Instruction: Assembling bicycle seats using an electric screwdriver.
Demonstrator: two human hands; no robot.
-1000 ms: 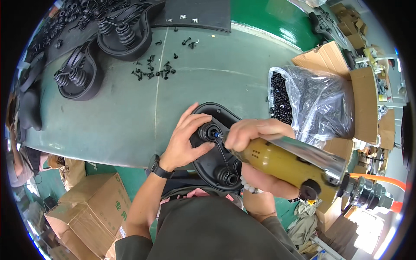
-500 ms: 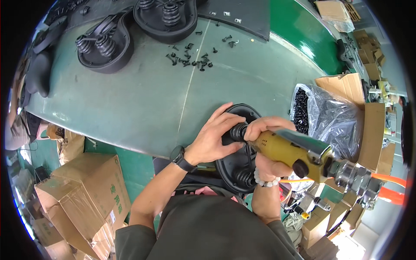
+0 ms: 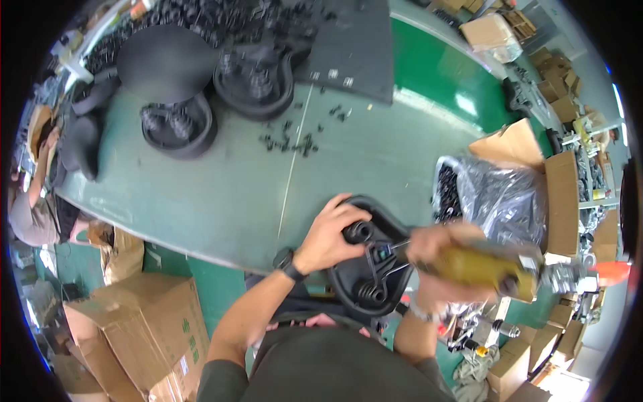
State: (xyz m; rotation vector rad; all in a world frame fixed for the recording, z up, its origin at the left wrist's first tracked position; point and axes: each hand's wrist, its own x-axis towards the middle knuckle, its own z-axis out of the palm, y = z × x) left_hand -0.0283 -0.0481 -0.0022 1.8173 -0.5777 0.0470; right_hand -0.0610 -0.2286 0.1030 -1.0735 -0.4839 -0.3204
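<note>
A black bicycle saddle [image 3: 348, 278] lies underside up at the table's near edge, its springs and bent metal rails showing. My left hand [image 3: 331, 238] grips its left side, fingertips at the rim and thumb beside the upper coil spring [image 3: 359, 232]. Wrapped around a yellow air screwdriver [image 3: 472, 271] is my right hand [image 3: 435, 261], smeared by motion. The driver lies nearly level, and its thin bit points left at the saddle's middle, near the rails. Whether the tip touches anything is unclear.
Loose black screws [image 3: 295, 144] lie scattered mid-table. Two more upturned saddles [image 3: 181, 141] stand beyond, below a dark round seat [image 3: 167, 63]. At right is an open carton [image 3: 561, 201] with a plastic liner and black screws. Cartons [image 3: 144, 321] stand lower left; another person [image 3: 40, 208] is at far left.
The driver and my right hand have moved right, off the upper spring, uncovering the saddle's middle. My left hand still holds the saddle. The head view has shifted, showing more of the far table.
</note>
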